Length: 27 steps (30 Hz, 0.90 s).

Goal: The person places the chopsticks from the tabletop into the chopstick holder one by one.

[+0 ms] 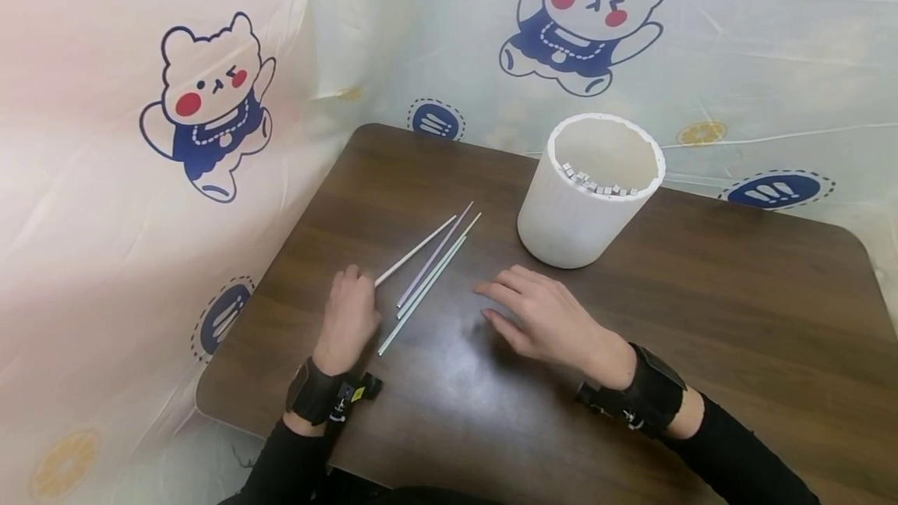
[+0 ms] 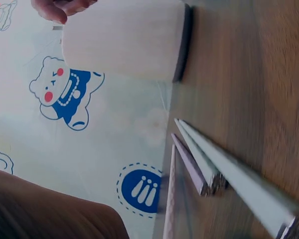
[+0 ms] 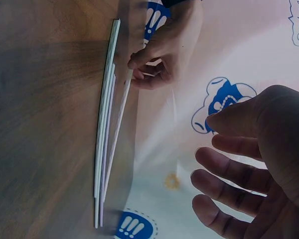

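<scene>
My left hand (image 1: 344,322) pinches the near end of a thin white stick (image 1: 419,248), whose far part lies close to the other sticks. Just right of it, a purple stick (image 1: 428,262) and pale green sticks (image 1: 414,306) lie side by side, slanting away from me; their shiny cut ends show in the left wrist view. Over the table's middle hovers my right hand (image 1: 550,322), fingers spread and slightly bent, holding nothing. Beyond it stands a white cylindrical container (image 1: 571,224) with several sticks (image 1: 596,187) leaning inside along the near rim.
The brown wooden table (image 1: 737,318) has rounded corners. Printed cloth (image 1: 449,37) hangs along its left and far edges. Each wrist wears a black strap (image 1: 655,392) with a small camera.
</scene>
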### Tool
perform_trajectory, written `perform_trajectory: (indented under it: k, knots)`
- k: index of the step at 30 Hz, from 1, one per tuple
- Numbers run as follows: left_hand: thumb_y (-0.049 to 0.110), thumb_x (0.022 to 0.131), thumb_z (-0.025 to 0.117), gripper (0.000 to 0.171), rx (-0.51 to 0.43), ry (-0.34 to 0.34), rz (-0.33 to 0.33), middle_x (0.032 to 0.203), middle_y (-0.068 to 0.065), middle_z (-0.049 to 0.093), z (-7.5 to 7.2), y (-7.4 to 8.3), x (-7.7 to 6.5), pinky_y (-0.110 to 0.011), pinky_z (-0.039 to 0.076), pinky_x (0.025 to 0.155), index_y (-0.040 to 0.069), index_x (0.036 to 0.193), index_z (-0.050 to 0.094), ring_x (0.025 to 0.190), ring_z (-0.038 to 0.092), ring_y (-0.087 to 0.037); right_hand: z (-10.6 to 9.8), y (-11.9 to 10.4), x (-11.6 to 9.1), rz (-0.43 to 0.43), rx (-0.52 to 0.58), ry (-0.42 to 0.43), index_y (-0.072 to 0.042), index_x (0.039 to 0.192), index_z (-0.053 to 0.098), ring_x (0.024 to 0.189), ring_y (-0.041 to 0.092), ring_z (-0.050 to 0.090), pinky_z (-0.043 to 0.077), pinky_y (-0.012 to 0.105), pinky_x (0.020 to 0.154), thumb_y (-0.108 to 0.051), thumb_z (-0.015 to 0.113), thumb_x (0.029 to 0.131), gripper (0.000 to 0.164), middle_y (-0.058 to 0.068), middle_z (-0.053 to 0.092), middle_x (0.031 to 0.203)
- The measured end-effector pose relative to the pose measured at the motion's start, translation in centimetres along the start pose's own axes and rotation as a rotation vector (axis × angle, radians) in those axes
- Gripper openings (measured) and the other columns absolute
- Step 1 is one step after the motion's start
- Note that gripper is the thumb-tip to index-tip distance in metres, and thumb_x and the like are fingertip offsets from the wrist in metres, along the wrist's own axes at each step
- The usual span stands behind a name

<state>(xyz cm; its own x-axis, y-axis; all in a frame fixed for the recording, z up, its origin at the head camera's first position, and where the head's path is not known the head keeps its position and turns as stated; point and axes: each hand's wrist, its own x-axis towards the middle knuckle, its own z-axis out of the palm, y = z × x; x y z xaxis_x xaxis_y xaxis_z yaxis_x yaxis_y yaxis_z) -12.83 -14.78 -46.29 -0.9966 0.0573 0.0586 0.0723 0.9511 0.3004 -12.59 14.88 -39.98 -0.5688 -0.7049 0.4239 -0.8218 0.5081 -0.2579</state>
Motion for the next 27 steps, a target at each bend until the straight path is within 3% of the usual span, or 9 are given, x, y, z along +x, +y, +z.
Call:
perform_trajectory:
  k: [4, 8, 12, 16, 20, 27]
  knots:
    - [-0.01, 0.074, 0.077, 0.031, 0.04, 0.046, 0.038, 0.094, -0.025, 0.063, -0.3, -0.4, 0.6, -0.048, 0.053, 0.076, -0.013, 0.102, 0.065, 0.086, 0.058, -0.037, -0.2, 0.4, 0.0, 0.023, -0.014, -0.003, -0.012, 0.118, 0.071, 0.086, 0.014, 0.061, 0.053, 0.029, 0.068, -0.018, 0.075, 0.089, 0.029, 0.001, 0.069, 0.099]
    - [-0.011, 0.075, 0.075, 0.027, 0.116, 0.147, 0.143, 0.093, -0.026, 0.064, -1.3, -1.0, 1.4, -0.049, 0.053, 0.072, -0.011, 0.101, 0.067, 0.083, 0.059, -0.039, -0.4, 0.9, 0.0, 0.037, -0.045, 0.024, -0.011, 0.116, 0.071, 0.086, 0.015, 0.061, 0.053, 0.03, 0.068, -0.017, 0.075, 0.088, 0.029, 0.001, 0.069, 0.098]
    - [-0.015, 0.072, 0.073, 0.025, 0.184, 0.251, 0.247, 0.091, -0.024, 0.065, -3.0, -1.4, 2.1, -0.048, 0.051, 0.067, -0.009, 0.096, 0.067, 0.08, 0.058, -0.04, -0.7, 1.6, 0.1, 0.055, -0.064, 0.07, -0.009, 0.115, 0.071, 0.086, 0.017, 0.063, 0.054, 0.033, 0.069, -0.015, 0.075, 0.087, 0.029, 0.002, 0.07, 0.097]
    - [-0.021, 0.073, 0.068, 0.03, 0.189, 0.302, 0.298, 0.092, -0.023, 0.062, -5.4, -1.4, 2.4, -0.047, 0.049, 0.071, -0.009, 0.1, 0.064, 0.083, 0.054, -0.038, -1.0, 2.2, 0.2, 0.086, -0.08, 0.105, -0.007, 0.116, 0.071, 0.086, 0.02, 0.064, 0.054, 0.036, 0.069, -0.015, 0.074, 0.087, 0.03, 0.004, 0.069, 0.096]
    - [-0.023, 0.075, 0.069, 0.037, 0.172, 0.346, 0.379, 0.097, -0.023, 0.063, -8.0, -0.6, 2.2, -0.045, 0.046, 0.075, -0.009, 0.109, 0.064, 0.089, 0.052, -0.037, -1.7, 2.7, 0.5, 0.133, -0.098, 0.15, -0.007, 0.121, 0.069, 0.081, 0.02, 0.062, 0.052, 0.035, 0.067, -0.015, 0.073, 0.089, 0.033, 0.006, 0.069, 0.093]
    - [-0.012, 0.08, 0.077, 0.037, 0.252, 0.461, 0.647, 0.104, -0.023, 0.068, -12.0, 2.9, 1.2, -0.043, 0.051, 0.078, -0.009, 0.115, 0.067, 0.092, 0.058, -0.036, -2.8, 2.6, 1.3, 0.171, -0.148, 0.254, -0.008, 0.128, 0.065, 0.074, 0.019, 0.058, 0.045, 0.031, 0.059, -0.015, 0.074, 0.09, 0.039, 0.005, 0.065, 0.085]
